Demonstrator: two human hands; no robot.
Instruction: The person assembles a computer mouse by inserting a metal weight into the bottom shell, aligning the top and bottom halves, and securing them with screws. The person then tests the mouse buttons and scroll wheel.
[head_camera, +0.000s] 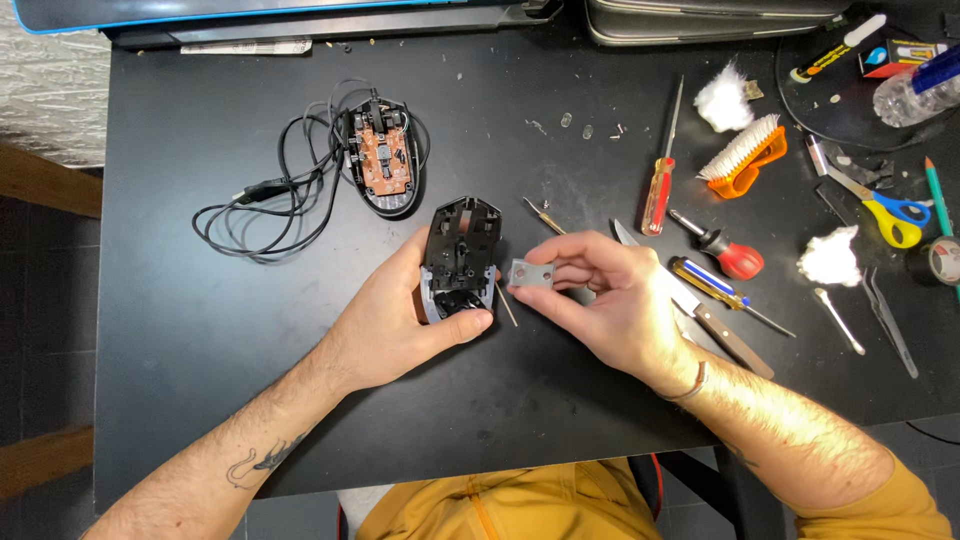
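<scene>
My left hand (400, 315) grips a black mouse top shell (460, 245), held inner side up over the black table (200, 330). Just to its right, my right hand (610, 300) pinches a small grey metal plate (532, 274) with holes in it. A thin stick (506, 303) pokes out between the two hands. Farther back on the table lies the mouse base (382, 160), its orange circuit board exposed and its black cable (265, 205) coiled to the left.
Right of my hands lie a knife (700, 315), several screwdrivers (658, 185), an orange brush (745, 158), yellow-handled scissors (880, 205), tweezers (890, 320), cotton wads (828, 257) and a tape roll (943, 260). Small screws (575, 125) sit mid-table. A closed laptop (300, 15) lies along the far edge.
</scene>
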